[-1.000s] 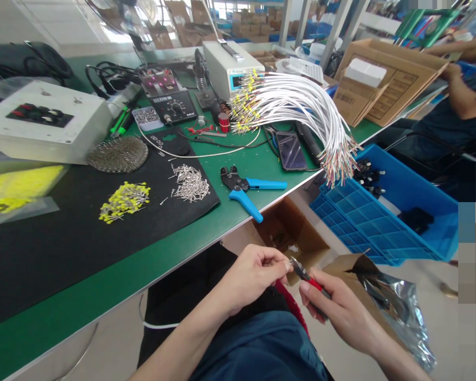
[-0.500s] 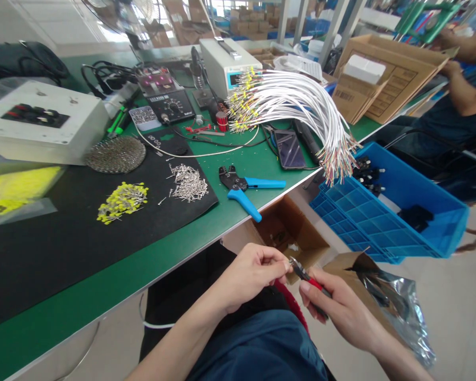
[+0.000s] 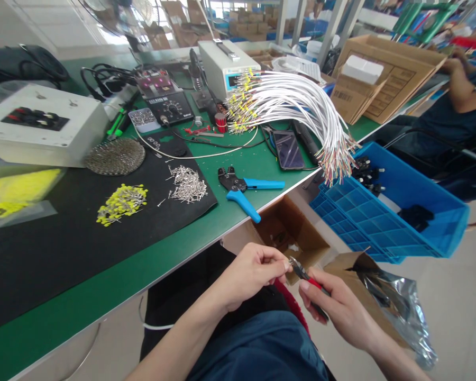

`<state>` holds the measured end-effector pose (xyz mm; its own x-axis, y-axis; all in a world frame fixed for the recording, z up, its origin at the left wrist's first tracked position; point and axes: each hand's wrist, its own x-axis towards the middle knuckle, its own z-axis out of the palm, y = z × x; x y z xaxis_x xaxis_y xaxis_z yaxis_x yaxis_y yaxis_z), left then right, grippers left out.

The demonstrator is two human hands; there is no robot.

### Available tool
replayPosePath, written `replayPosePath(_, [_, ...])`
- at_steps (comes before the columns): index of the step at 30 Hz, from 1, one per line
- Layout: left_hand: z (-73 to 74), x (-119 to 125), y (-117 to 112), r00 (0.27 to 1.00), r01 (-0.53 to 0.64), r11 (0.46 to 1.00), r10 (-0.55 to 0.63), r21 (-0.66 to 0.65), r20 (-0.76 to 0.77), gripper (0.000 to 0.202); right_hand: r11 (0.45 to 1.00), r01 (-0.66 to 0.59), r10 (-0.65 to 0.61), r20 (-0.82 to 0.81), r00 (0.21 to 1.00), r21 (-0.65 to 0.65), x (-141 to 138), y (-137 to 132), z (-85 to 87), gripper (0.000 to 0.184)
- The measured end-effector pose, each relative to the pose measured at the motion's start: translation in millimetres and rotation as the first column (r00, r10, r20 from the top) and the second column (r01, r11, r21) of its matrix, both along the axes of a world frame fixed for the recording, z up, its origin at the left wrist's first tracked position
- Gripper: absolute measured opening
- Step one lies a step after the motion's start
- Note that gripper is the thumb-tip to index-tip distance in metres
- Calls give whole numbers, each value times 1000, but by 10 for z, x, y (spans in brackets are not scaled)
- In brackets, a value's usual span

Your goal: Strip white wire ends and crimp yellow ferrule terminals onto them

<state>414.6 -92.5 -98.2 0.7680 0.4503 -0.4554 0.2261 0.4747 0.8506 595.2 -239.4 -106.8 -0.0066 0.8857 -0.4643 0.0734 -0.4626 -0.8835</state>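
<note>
Over my lap, my right hand is wrapped round a pair of small pliers with red and black handles. The jaws point up and left, meeting the fingertips of my left hand. Thumb and forefinger of that hand are pinched together on something tiny at the jaws, too small to name. A white cable runs behind my left forearm; whether it reaches the fingers is hidden. On the green bench before me lies a blue-handled crimping tool.
A black mat holds yellow-headed pins and a heap of silvery pins. White cables lie bundled behind a phone. Right of the bench stand a blue crate and a cardboard box. Another person's arm shows far right.
My hands and the pliers keep nearly the same place and grip. At the far right, the other person's arms have shifted lower. The view has tilted very slightly.
</note>
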Motion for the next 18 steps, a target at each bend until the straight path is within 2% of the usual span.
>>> replayPosePath(8, [-105,72,29,1000,-9,1000,9,-16,1,24,998,67,-67,-18,998,-23,-2,23,-119,46])
replayPosePath(18, [-558,276,118,999,-33,999,32,-13,-25,23,986,160,-151,163,975,-44,3,93,-639,55])
